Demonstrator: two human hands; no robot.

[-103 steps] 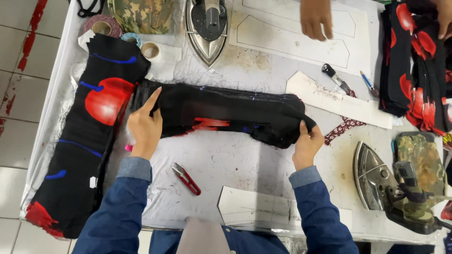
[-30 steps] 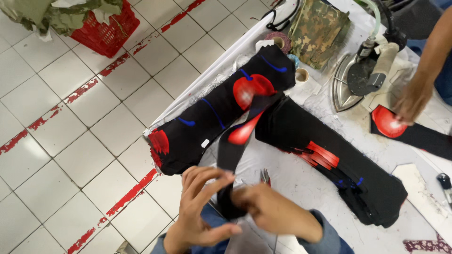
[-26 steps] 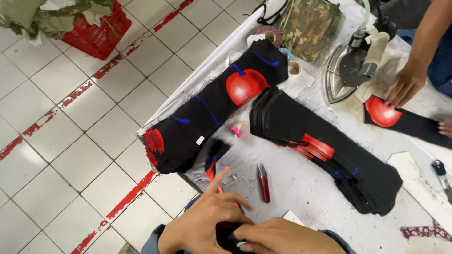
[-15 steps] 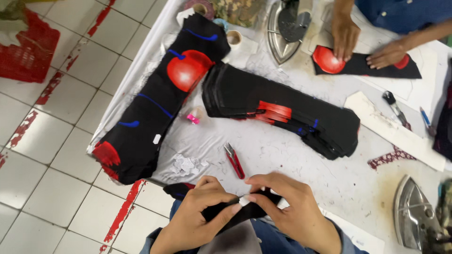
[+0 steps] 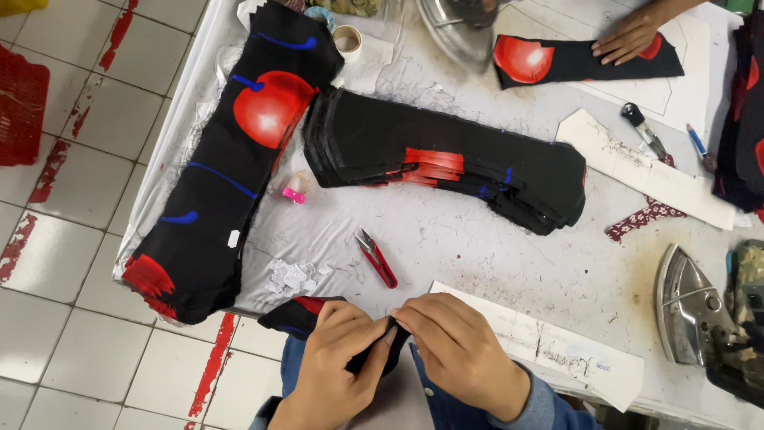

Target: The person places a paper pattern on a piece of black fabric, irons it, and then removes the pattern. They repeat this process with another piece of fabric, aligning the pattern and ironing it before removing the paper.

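My left hand (image 5: 338, 350) and my right hand (image 5: 454, 346) meet at the table's near edge, both pinching a small black fabric piece with red print (image 5: 298, 316) that hangs partly off the edge. Just beyond my hands lie red-handled thread snips (image 5: 376, 256). Farther away rests a thick stack of cut black fabric pieces (image 5: 446, 159) and, to its left, a long pile of black fabric with red and blue print (image 5: 231, 159).
Another person's hand (image 5: 633, 38) presses a black and red piece (image 5: 557, 60) at the far side. An iron (image 5: 692, 306) stands at right, another iron (image 5: 461, 28) at the top. Paper patterns (image 5: 557, 346), a pink bobbin (image 5: 294, 189), a tape roll (image 5: 347, 37) and a white cloth-covered table (image 5: 477, 239) surround them.
My hands left the big stack, which stays on the table, and came to the near edge holding a small black piece. The view swung from the floor side back over the table.
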